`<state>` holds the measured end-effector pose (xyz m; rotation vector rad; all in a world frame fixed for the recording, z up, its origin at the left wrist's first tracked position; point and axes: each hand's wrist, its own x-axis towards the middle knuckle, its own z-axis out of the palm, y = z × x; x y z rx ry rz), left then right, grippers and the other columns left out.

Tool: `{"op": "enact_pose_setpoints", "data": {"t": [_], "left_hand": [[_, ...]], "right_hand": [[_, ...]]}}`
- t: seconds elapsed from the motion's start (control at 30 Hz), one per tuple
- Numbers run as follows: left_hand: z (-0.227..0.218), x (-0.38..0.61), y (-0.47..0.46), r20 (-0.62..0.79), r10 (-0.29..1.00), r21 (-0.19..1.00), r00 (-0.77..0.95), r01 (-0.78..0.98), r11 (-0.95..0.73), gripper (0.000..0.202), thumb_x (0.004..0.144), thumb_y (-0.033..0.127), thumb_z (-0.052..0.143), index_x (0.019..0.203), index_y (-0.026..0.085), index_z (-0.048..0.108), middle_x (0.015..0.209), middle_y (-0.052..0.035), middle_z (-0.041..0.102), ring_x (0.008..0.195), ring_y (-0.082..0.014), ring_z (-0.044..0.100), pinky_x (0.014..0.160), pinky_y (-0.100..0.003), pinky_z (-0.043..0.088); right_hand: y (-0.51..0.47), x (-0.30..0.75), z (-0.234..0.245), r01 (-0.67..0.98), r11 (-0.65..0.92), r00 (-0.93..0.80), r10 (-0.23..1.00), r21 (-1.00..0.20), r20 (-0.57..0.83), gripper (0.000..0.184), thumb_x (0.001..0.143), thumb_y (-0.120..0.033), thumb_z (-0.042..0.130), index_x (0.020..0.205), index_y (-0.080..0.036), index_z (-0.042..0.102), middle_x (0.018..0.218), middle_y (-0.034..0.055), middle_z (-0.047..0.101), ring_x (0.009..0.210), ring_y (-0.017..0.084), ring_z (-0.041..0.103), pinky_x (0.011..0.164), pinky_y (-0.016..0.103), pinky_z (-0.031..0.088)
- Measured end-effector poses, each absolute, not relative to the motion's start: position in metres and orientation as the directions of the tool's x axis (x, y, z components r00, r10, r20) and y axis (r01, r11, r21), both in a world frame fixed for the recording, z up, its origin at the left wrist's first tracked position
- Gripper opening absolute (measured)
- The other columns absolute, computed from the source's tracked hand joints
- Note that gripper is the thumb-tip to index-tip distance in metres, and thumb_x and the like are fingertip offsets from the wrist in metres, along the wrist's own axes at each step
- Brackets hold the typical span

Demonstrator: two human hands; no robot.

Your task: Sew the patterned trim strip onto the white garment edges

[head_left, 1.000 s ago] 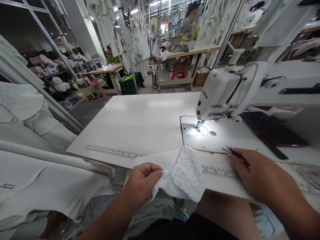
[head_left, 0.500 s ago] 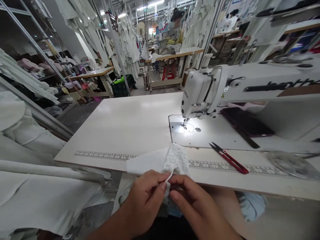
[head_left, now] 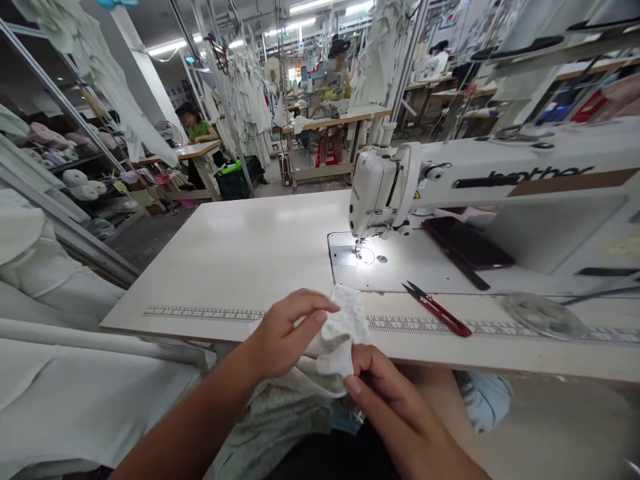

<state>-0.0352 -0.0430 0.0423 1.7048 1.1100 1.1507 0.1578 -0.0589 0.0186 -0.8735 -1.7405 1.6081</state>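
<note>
A piece of white patterned fabric (head_left: 345,320) lies over the table's front edge and hangs down toward my lap. My right hand (head_left: 385,387) pinches its folded edge between thumb and forefinger. My left hand (head_left: 290,333) is over the fabric's left part, thumb and fingers stretched out with a gap between them, gripping nothing that I can see. Behind the hands stands a white sewing machine (head_left: 380,187), its lamp lighting the needle plate (head_left: 350,257). Thread snips (head_left: 437,308) with red handles lie to the right of the fabric.
A ruler strip (head_left: 200,313) runs along the front of the white table (head_left: 240,247). A dark phone (head_left: 470,243) and a clear round plastic item (head_left: 543,315) lie at the right. White cloth (head_left: 90,393) is heaped at the left. Other people sit at machines farther back.
My left hand has let go of the fabric edge and moved up and left, its fingers now apart. My right hand still holds the edge. The view has shifted slightly.
</note>
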Motion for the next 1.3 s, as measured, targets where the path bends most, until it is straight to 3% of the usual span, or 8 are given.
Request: {"op": "enact_pose_setpoints", "data": {"t": [0.1,0.27,0.4,0.6,0.77,0.93,1.1,1.3], "left_hand": [[0.05,-0.028,-0.018,0.212,0.795,0.914,0.569,0.172,-0.367,0.045,0.098,0.046,0.035,0.097,0.017,0.07,0.104,-0.0091,0.066,0.105,-0.0202,0.058,0.1,-0.035,0.042],[0.03,-0.044,-0.003,-0.108,0.73,0.944,0.675,0.3,-0.138,0.068,0.081,0.075,0.041,0.077,0.012,0.067,0.07,-0.004,0.062,0.068,-0.0151,0.056,0.065,-0.026,0.047],[0.062,-0.091,-0.014,-0.155,0.794,0.852,0.588,0.487,-0.194,0.041,0.076,0.052,0.069,0.073,0.012,0.068,0.061,-0.0002,0.06,0.057,-0.0102,0.053,0.053,-0.019,0.04],[0.186,-0.117,-0.015,0.137,0.819,0.298,0.557,0.766,-0.57,0.016,0.086,0.033,0.065,0.083,0.019,0.072,0.07,0.0017,0.066,0.061,-0.0087,0.058,0.059,-0.019,0.04],[0.141,-0.076,0.067,0.131,0.826,-0.158,0.548,0.834,-0.528,0.018,0.079,0.024,0.071,0.063,0.016,0.068,0.073,-0.0057,0.065,0.082,-0.0226,0.058,0.079,-0.037,0.039],[0.026,-0.026,0.097,0.227,0.821,-0.034,0.523,0.847,-0.53,0.013,0.083,0.006,0.055,0.078,0.013,0.065,0.089,-0.01,0.066,0.088,-0.0235,0.058,0.08,-0.038,0.045],[-0.001,-0.021,0.066,0.242,0.845,0.137,0.478,0.845,-0.517,0.019,0.087,0.004,0.043,0.095,0.014,0.058,0.093,-0.0065,0.065,0.088,-0.0173,0.06,0.081,-0.03,0.052],[-0.008,-0.02,0.048,0.186,0.889,0.268,0.419,0.849,-0.456,0.034,0.087,0.003,0.036,0.115,0.014,0.051,0.13,-0.0145,0.057,0.128,-0.0271,0.049,0.107,-0.055,0.038]], "right_hand": [[-0.064,0.158,0.024,-0.035,-0.05,-0.662,0.749,-0.998,-0.014,0.026,0.097,-0.046,0.04,0.083,-0.024,0.046,0.082,-0.0005,0.043,0.078,0.017,0.039,0.072,0.029,0.036],[-0.053,0.163,0.022,-0.21,-0.243,-0.724,0.69,-0.947,-0.016,0.028,0.095,-0.048,0.046,0.084,-0.023,0.043,0.077,-0.0015,0.041,0.07,0.014,0.037,0.065,0.027,0.035],[-0.035,0.165,0.038,-0.017,-0.224,-0.79,0.601,-0.975,-0.124,0.027,0.097,-0.047,0.044,0.086,-0.022,0.044,0.072,-0.0036,0.038,0.065,0.012,0.032,0.06,0.024,0.031],[-0.013,0.142,0.072,0.198,0.129,-0.78,0.62,-0.972,-0.077,0.026,0.096,-0.046,0.042,0.084,-0.024,0.045,0.069,-0.0046,0.039,0.061,0.012,0.035,0.055,0.024,0.031],[0.036,0.125,0.037,0.361,0.309,-0.643,0.766,-0.88,0.005,0.021,0.097,-0.037,0.037,0.082,-0.023,0.043,0.072,-0.0028,0.049,0.066,0.014,0.05,0.059,0.026,0.04],[0.067,0.133,0.001,0.576,0.308,-0.48,0.877,-0.758,-0.009,0.006,0.088,-0.022,0.046,0.093,-0.023,0.043,0.071,-0.0021,0.058,0.066,0.018,0.056,0.059,0.029,0.038],[0.07,0.144,0.001,0.658,0.354,-0.468,0.884,-0.665,0.006,0.011,0.089,-0.016,0.045,0.097,-0.023,0.043,0.074,-0.0017,0.062,0.067,0.019,0.058,0.058,0.028,0.037],[0.076,0.151,0.0,0.68,0.466,-0.53,0.846,-0.565,0.06,0.013,0.088,-0.011,0.049,0.08,-0.021,0.053,0.08,0.0031,0.062,0.074,0.021,0.057,0.061,0.031,0.04]]}}
